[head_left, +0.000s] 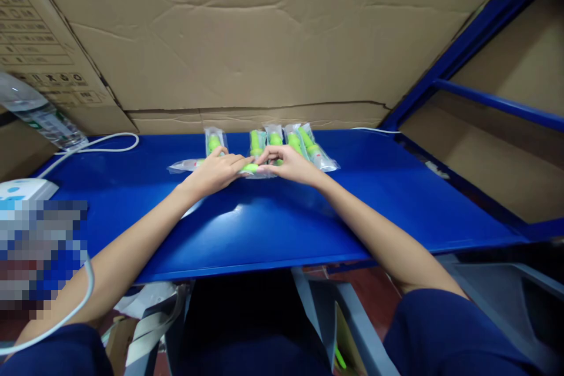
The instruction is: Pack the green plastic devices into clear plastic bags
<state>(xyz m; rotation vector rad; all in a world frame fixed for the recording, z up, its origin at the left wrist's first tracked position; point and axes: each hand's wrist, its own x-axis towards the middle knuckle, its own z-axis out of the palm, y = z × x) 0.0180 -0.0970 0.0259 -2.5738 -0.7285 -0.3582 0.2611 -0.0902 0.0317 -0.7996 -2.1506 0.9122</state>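
Observation:
Several clear plastic packets, each with a green item inside, lie in a row at the far edge of the blue table (374, 200). One packet (214, 142) sits apart at the left of the row; others (304, 144) lie side by side to the right. My left hand (215, 173) and my right hand (288, 164) meet over a packet lying crosswise (252, 170), fingertips pinching it from both sides. Part of that packet (185, 165) sticks out to the left of my left hand.
Cardboard sheets (264, 41) wall the back of the table. A plastic water bottle (39, 114) and a white cable (106, 145) lie at far left, beside a white device (24, 189). A blue metal frame (484, 100) rises at right. Grey legs show below.

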